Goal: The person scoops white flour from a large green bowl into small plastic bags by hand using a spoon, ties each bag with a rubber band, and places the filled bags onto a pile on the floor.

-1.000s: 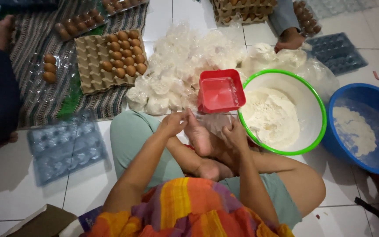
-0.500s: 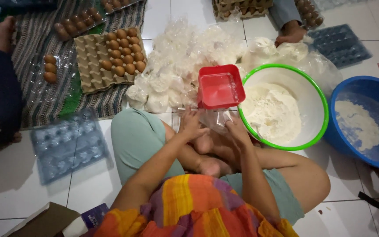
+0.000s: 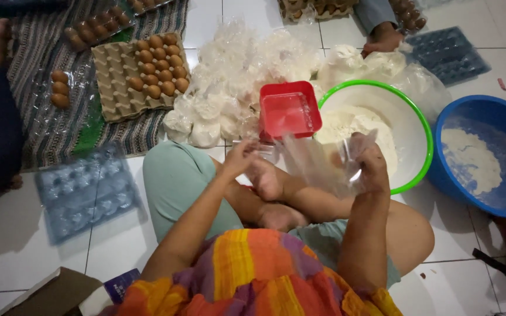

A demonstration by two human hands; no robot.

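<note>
Small clear filled bags (image 3: 238, 88) are lying heaped behind a red tub, a grey carton of brown eggs (image 3: 142, 73) is sitting left of them, and an empty clear bag (image 3: 317, 164) is hanging between both hands.

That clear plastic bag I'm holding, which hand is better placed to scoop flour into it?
Probably the right. Your right hand grips the clear plastic bag just over the green-rimmed bowl of flour, while your left hand holds the bag's other edge, farther from the bowl, near the red container.
</note>
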